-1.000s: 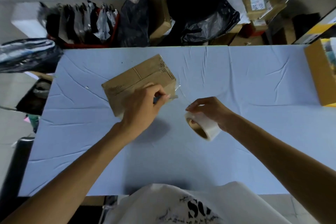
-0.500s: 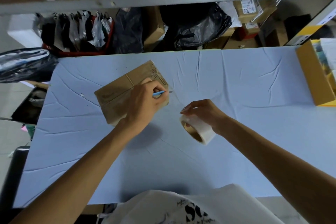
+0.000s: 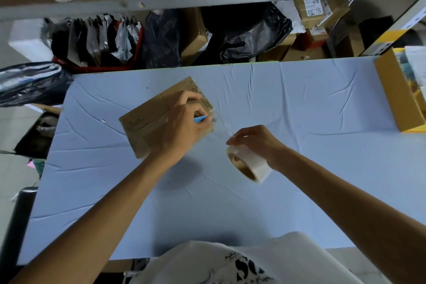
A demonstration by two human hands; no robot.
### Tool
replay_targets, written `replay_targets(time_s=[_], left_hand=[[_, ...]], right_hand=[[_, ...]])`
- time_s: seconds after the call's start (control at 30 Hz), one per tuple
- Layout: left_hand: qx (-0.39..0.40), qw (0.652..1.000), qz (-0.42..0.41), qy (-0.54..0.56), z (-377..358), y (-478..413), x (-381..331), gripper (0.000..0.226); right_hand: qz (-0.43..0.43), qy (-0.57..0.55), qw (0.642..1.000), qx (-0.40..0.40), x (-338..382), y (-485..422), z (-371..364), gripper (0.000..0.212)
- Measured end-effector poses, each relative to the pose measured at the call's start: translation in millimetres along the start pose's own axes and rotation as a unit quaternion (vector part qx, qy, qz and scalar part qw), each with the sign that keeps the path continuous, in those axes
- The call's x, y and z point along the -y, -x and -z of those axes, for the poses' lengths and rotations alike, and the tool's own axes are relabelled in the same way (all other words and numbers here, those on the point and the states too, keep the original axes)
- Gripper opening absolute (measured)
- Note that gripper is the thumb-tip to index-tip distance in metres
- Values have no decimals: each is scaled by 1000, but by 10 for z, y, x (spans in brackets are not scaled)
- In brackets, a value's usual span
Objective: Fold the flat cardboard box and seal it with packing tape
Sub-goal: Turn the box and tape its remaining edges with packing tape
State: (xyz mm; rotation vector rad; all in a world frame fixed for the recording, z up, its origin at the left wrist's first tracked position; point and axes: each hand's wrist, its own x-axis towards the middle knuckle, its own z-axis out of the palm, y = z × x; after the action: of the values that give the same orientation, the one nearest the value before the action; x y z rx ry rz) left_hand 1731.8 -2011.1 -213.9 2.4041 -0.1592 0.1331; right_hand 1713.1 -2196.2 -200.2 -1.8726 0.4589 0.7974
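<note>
A small brown cardboard box [image 3: 147, 120] lies on the pale blue table [image 3: 276, 203], left of centre. My left hand [image 3: 184, 127] rests on the box's right end and is closed around a small blue cutter [image 3: 200, 119]. A strip of clear tape [image 3: 220, 125] stretches from the box's right edge toward the roll. My right hand [image 3: 255, 140] grips the roll of clear packing tape [image 3: 250, 165], held just above the table to the right of the box.
A yellow-brown open box [image 3: 396, 97] stands at the table's right edge. Behind the table are shelves with black bags [image 3: 251, 32], cardboard parcels [image 3: 315, 14] and a red crate [image 3: 96, 64]. A dark bag [image 3: 30, 83] sits off the left edge.
The left hand has shifted slightly right along the box end with the cutter. The tape roll has stayed to the right of the box with the strip still stretched between them.
</note>
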Motion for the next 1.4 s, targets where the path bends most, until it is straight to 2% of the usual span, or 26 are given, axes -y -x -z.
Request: replay_targets(time_s=[0.27, 0.4, 0.5, 0.63, 0.83, 1.1, 1.3, 1.4], left_hand=[[25, 997, 8, 74, 44, -54, 141, 15], [18, 999, 9, 34, 47, -60, 154, 15], [53, 998, 1, 16, 13, -9, 134, 15], [82, 995, 8, 63, 25, -22, 180, 15], [40, 992, 51, 110, -60, -15, 70, 17], [28, 998, 26, 44, -164, 56, 38, 18], [12, 996, 33, 87, -168, 41, 39, 18], [1, 998, 23, 63, -202, 34, 76, 18]], right_hand=[[2, -9, 1000, 1, -37, -24, 50, 18], [-20, 12, 1000, -7, -143, -96, 72, 14], [-35, 9, 999, -21, -213, -147, 99, 15], [-38, 16, 999, -32, -185, -157, 104, 14], [-32, 36, 998, -32, -174, -100, 76, 7], [-34, 34, 998, -35, -200, -76, 79, 9], [-30, 43, 998, -32, -176, -34, 72, 12], [-27, 43, 998, -32, -174, -44, 57, 10]])
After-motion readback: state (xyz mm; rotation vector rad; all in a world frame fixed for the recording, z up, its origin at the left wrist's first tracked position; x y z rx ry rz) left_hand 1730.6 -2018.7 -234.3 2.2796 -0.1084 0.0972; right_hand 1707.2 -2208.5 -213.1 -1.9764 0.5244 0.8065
